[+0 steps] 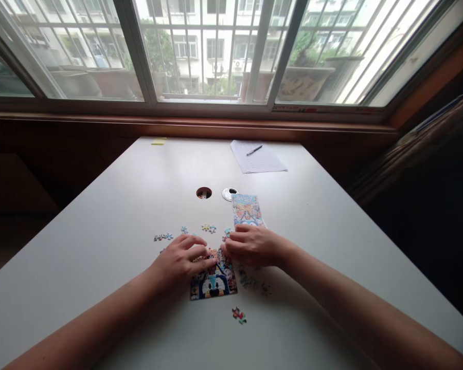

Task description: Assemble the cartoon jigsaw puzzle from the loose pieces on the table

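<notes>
Head view showed us a partly built jigsaw (215,285) on a white table (111,226), and our main worry was that its joints would part. The left hand (182,258) lay across its left side while the right hand (253,246) worked at its top right corner; we judged that unequal pressure from the two could buckle the upper rows or slide the whole panel askew. We also thought the right wrist or forearm could sweep the loose pieces (250,280) beneath it towards the table's right edge. A small cluster (238,315) sat alone on the near-edge side of the jigsaw, where a sleeve-less forearm drawn back could catch it. Pieces might even have dropped through the round hole (204,193), had they been pushed towards the far edge, though we rated that unlikely.

As for the fingers, the jigsaw lay below and between them, its dog-face side nearest the table's near edge. The left fingers were loosely spread and curved, the lowest reaching over its upper part. The right fingers were bunched narrow at its upper right; we could not tell whether they pinched a piece. Just beyond them, the picture card (246,205) lay partly hidden, towards the table's far edge.
</notes>
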